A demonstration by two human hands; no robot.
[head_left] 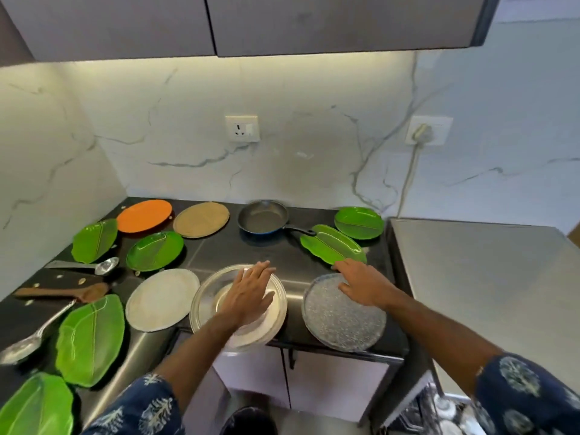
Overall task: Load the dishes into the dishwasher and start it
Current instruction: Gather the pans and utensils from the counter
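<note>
Left hand [248, 293] flat, fingers straight, pressing on round clear glass plate [204, 304] at front edge of black stone counter [226, 249]. Right hand [361, 284] spread, fingertips resting on far rim of round speckled grey plate [342, 318], just beside leaf-shaped green plate [332, 243]. Neither grasping.

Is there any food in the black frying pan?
Empty. The frying pan sits upright at the back of the counter, and its dark inside shows bare, with no food.
</note>
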